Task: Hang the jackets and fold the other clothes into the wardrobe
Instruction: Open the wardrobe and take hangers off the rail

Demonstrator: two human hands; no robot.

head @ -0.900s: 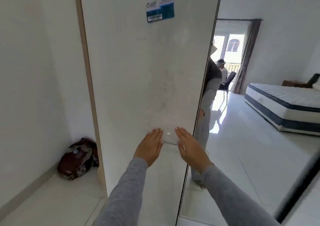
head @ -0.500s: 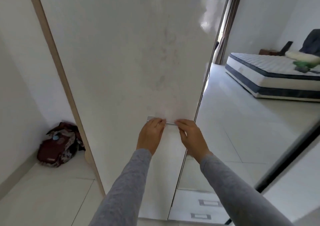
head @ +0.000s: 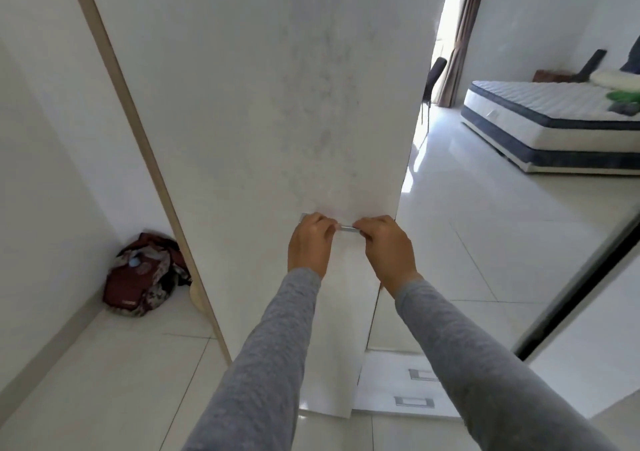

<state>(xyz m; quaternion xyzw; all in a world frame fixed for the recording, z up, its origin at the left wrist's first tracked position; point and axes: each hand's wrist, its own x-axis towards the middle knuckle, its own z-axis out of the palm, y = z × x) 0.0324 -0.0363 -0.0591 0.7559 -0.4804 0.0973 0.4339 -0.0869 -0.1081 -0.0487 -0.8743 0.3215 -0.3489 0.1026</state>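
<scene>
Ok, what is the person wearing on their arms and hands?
Long, heathered grey knit sleeves, the left sleeve and right sleeve, reach both wrists. The left hand and right hand are bare: no gloves, rings or watch visible.

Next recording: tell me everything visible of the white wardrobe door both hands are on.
Tall, flat, glossy white wardrobe door, faintly smudged grey, with a tan strip along its left side. A short horizontal metal handle sits near its right edge; the left hand and right hand both grip it, fingers curled over the bar. Whether the door is ajar cannot be told.
</scene>
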